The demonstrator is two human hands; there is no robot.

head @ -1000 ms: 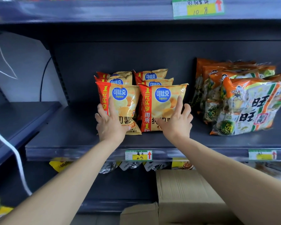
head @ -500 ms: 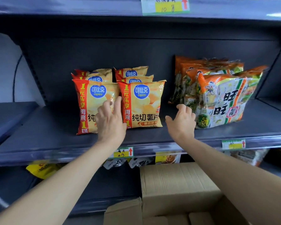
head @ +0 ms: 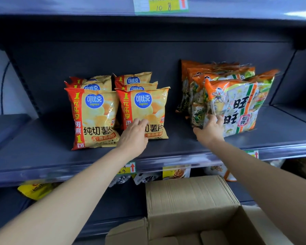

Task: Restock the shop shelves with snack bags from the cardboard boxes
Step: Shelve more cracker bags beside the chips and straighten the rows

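Observation:
Two rows of yellow-and-red chip bags stand upright on the dark shelf (head: 42,156): a left front bag (head: 95,117) and a right front bag (head: 148,105), with more behind each. My left hand (head: 133,137) rests its spread fingertips on the right front bag's lower left part. Further right stands a row of orange, white and green rice cracker bags (head: 240,106). My right hand (head: 208,129) curls its fingers over the lower left corner of the front cracker bag, with the thumb underneath. An open cardboard box (head: 189,197) sits below; what it holds is hidden.
Bare shelf runs left of the chip bags and between the two groups. The upper shelf's edge carries a price tag (head: 160,5). On the lower shelf lie a yellow bag (head: 33,190) and several silver packets (head: 145,179). A side shelf (head: 5,128) juts out at left.
My view has swung to the right. My left hand slid from the left chip bag to the right front one. My right hand left the chip bags and took the front cracker bag's corner.

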